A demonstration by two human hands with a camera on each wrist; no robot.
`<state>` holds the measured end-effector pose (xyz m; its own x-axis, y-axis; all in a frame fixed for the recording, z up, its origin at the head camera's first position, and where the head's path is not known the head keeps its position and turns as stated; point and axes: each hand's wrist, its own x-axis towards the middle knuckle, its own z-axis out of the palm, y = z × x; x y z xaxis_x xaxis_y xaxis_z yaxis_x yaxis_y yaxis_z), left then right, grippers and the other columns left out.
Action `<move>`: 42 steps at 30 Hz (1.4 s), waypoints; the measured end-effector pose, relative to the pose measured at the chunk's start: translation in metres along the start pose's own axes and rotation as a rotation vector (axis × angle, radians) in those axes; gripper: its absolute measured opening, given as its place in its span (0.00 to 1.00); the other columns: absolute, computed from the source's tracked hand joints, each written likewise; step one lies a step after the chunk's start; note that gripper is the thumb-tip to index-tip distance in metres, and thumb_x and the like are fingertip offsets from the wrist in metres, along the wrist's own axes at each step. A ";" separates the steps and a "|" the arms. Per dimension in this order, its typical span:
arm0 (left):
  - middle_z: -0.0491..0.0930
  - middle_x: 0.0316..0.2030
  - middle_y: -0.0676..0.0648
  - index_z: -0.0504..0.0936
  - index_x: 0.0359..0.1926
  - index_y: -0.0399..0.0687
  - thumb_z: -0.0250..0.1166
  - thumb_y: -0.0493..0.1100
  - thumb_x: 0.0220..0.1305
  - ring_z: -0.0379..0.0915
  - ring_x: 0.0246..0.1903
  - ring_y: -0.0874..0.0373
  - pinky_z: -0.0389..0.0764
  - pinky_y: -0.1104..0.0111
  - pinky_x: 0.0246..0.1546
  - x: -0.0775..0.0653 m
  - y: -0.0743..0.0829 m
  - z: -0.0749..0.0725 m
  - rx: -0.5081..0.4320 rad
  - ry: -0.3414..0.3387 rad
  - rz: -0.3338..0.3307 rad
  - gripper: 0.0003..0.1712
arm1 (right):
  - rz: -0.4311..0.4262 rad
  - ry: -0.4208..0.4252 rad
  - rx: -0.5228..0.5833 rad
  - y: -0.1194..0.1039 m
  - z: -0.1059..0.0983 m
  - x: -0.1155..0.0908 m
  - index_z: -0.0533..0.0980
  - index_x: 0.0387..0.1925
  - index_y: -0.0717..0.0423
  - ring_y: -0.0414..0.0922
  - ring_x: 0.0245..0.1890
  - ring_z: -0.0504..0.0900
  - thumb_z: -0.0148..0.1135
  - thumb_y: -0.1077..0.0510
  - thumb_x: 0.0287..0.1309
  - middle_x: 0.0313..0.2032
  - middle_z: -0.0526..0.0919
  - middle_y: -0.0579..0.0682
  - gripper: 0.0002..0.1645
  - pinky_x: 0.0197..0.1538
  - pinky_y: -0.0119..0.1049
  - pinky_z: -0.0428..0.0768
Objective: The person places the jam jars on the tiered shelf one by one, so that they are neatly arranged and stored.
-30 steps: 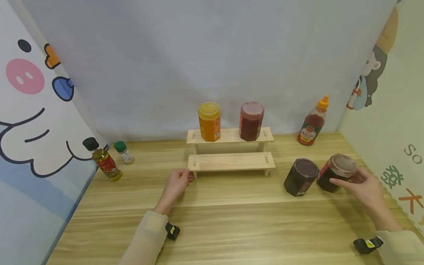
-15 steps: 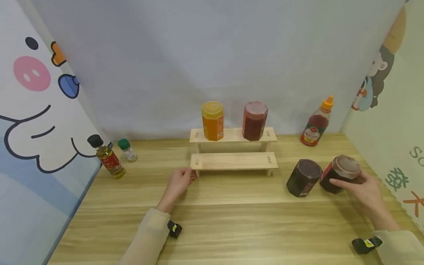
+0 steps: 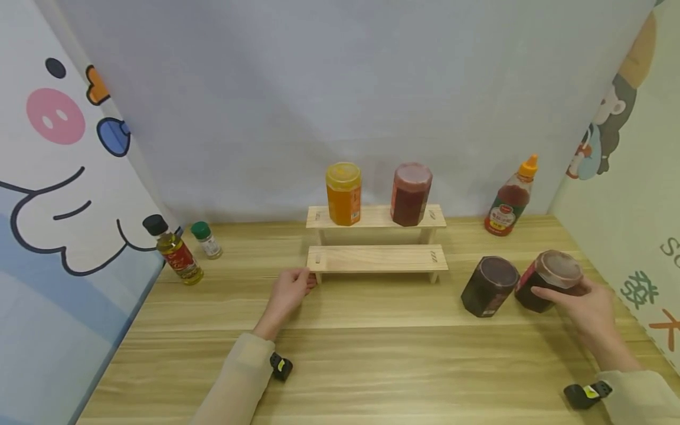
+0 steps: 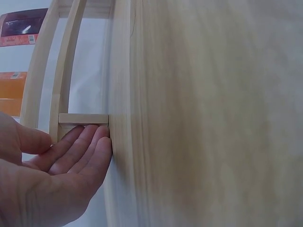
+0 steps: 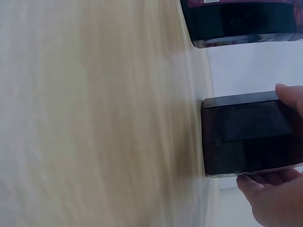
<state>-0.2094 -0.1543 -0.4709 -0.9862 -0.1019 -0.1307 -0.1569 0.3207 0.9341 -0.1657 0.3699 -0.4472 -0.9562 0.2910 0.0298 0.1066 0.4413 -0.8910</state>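
A two-tier wooden rack (image 3: 377, 258) stands at the back of the table. My left hand (image 3: 289, 291) holds its lower left corner. In the left wrist view the thumb (image 4: 35, 141) touches the board's end, and the fingers lie under it against the short leg. My right hand (image 3: 587, 307) grips a dark octagonal jar (image 3: 548, 280) with a pale lid, thumb on the near side, fingers behind, partly hidden. In the right wrist view that jar (image 5: 251, 135) stands upright on the table. Just left of it is a second dark jar (image 3: 490, 286).
On the upper tier stand a yellow-lidded orange jar (image 3: 343, 195) and a red jar (image 3: 411, 195). A red sauce bottle (image 3: 510, 198) is at the back right. An oil bottle (image 3: 177, 254) and a green-capped shaker (image 3: 207, 241) stand at the left. A printed panel (image 3: 632, 236) borders the right side.
The whole head view has shifted slightly, with everything appearing a little further right. Both hands keep their places on the rack and the dark jar.
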 end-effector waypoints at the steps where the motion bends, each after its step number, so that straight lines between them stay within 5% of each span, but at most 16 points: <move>1: 0.82 0.43 0.37 0.78 0.51 0.28 0.47 0.44 0.75 0.79 0.45 0.49 0.80 0.63 0.45 0.000 0.000 0.000 0.000 0.000 0.002 0.22 | 0.002 0.007 0.000 0.000 0.000 0.000 0.63 0.65 0.69 0.27 0.43 0.70 0.76 0.54 0.47 0.38 0.73 0.24 0.48 0.39 0.15 0.70; 7: 0.82 0.43 0.37 0.78 0.51 0.28 0.47 0.44 0.75 0.79 0.45 0.49 0.80 0.62 0.45 0.000 0.001 0.001 0.003 -0.003 0.004 0.22 | 0.026 0.037 -0.011 -0.006 -0.001 -0.001 0.65 0.64 0.69 0.28 0.42 0.71 0.76 0.52 0.46 0.39 0.73 0.25 0.48 0.37 0.16 0.71; 14: 0.81 0.43 0.36 0.78 0.51 0.28 0.47 0.43 0.75 0.79 0.45 0.48 0.80 0.60 0.46 -0.001 0.004 0.000 -0.004 -0.008 0.005 0.22 | -0.094 0.069 0.057 -0.022 -0.009 -0.004 0.74 0.52 0.47 0.27 0.41 0.74 0.75 0.60 0.48 0.40 0.76 0.28 0.28 0.38 0.15 0.72; 21: 0.81 0.43 0.37 0.78 0.52 0.28 0.47 0.44 0.75 0.79 0.46 0.48 0.80 0.62 0.46 -0.001 0.005 -0.001 -0.011 -0.010 -0.005 0.23 | -0.189 0.120 0.043 -0.048 -0.014 -0.007 0.69 0.63 0.59 0.27 0.45 0.74 0.74 0.63 0.48 0.45 0.76 0.31 0.39 0.43 0.15 0.71; 27: 0.81 0.43 0.36 0.78 0.51 0.27 0.47 0.43 0.74 0.79 0.45 0.48 0.80 0.62 0.46 -0.001 0.004 0.000 -0.017 -0.014 -0.003 0.22 | -0.237 0.092 0.110 -0.068 -0.021 -0.011 0.69 0.64 0.59 0.29 0.47 0.75 0.73 0.67 0.47 0.51 0.77 0.37 0.41 0.46 0.15 0.71; 31: 0.81 0.43 0.36 0.78 0.51 0.27 0.47 0.43 0.75 0.79 0.45 0.47 0.80 0.61 0.46 -0.001 0.002 -0.001 -0.022 -0.014 -0.004 0.22 | -0.237 0.108 0.067 -0.082 -0.021 -0.012 0.69 0.64 0.57 0.30 0.46 0.76 0.74 0.66 0.47 0.50 0.77 0.37 0.41 0.44 0.15 0.72; 42: 0.81 0.43 0.35 0.77 0.52 0.26 0.47 0.43 0.75 0.79 0.46 0.47 0.80 0.61 0.47 -0.001 0.001 -0.001 -0.039 -0.015 0.004 0.22 | -0.333 0.076 0.185 -0.123 -0.009 -0.016 0.74 0.60 0.60 0.34 0.45 0.79 0.75 0.71 0.42 0.48 0.81 0.41 0.39 0.44 0.18 0.75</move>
<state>-0.2087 -0.1547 -0.4697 -0.9874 -0.0870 -0.1319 -0.1515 0.2842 0.9467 -0.1609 0.3182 -0.3337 -0.9067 0.2224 0.3584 -0.2639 0.3640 -0.8932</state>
